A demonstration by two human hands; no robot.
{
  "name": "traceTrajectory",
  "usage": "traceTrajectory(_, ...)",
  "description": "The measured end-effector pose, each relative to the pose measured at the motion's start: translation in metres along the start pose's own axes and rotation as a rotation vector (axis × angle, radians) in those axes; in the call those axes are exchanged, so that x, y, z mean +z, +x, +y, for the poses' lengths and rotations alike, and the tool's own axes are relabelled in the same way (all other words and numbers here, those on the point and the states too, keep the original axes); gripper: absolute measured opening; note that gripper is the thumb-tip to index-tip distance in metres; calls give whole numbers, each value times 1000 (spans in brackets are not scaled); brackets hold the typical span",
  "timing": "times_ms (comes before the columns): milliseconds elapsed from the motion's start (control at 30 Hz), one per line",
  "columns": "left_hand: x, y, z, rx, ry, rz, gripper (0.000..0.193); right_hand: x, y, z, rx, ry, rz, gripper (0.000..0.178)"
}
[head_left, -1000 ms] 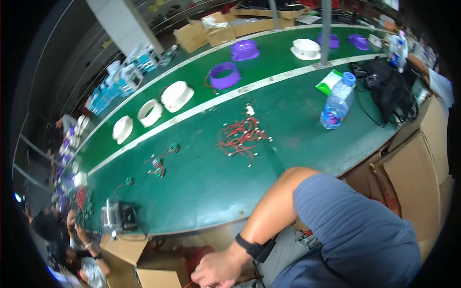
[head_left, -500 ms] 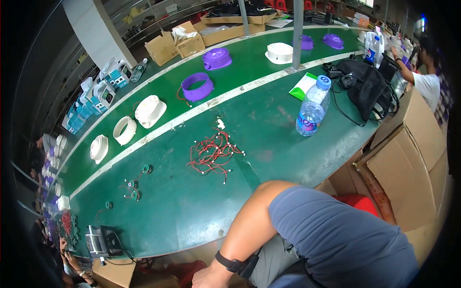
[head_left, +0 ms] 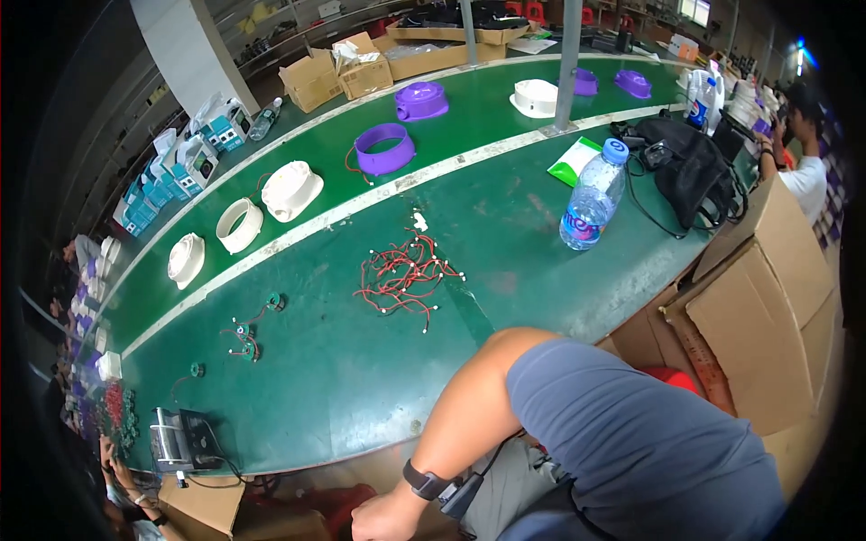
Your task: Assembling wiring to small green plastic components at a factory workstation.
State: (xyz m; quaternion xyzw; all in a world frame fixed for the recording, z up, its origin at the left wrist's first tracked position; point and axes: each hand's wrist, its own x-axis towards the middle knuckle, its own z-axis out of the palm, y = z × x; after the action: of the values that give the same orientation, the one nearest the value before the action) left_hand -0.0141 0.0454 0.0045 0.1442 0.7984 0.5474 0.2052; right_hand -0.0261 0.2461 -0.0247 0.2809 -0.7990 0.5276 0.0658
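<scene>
My right hand (head_left: 388,517) hangs low at the bottom edge of the view, in front of the green table's near edge, with a black band (head_left: 426,482) on its wrist. Its fingers are cut off or turned away, so neither their closure nor anything in them shows. My left hand is out of view. On the green table (head_left: 334,379) lies a tangled pile of thin red and black wires with small white connectors (head_left: 406,275). To its left are several small green round parts with wires (head_left: 245,338). A metal-and-black device (head_left: 185,442) stands near the left front edge.
Beyond a pale rail, a green belt carries white housings (head_left: 291,191) and purple housings (head_left: 385,150). A water bottle (head_left: 594,200), a green-white packet (head_left: 574,162) and a black bag (head_left: 690,167) sit right. A metal post (head_left: 568,68) rises behind. Cardboard boxes (head_left: 767,298) stand right; other people work at both sides.
The whole view has shifted slightly, so table items appear a little higher. My right hand has moved slightly left. The co-worker's hands at the far right have come up in front of them.
</scene>
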Motion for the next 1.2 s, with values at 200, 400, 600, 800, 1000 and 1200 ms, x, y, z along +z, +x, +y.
traceTrajectory(200,-10,-4,4,-73,171,25,37,-2,1,3,5,-21,17,25)
traceTrajectory(400,-14,-14,13,-44,115,99,41,16,7,4,-87,-76,-73,21)
traceTrajectory(600,-13,5,1,-42,241,125,37,2,-3,15,26,-108,-46,13)
traceTrajectory(800,-25,-2,-2,-123,16,126,44,-22,12,-11,65,-28,-203,19)
traceTrajectory(1000,-29,-10,-4,-127,-36,165,42,-16,14,-12,88,-79,-255,16)
traceTrajectory(1200,-26,-10,-6,-65,70,172,40,-11,9,-20,75,-91,-293,16)
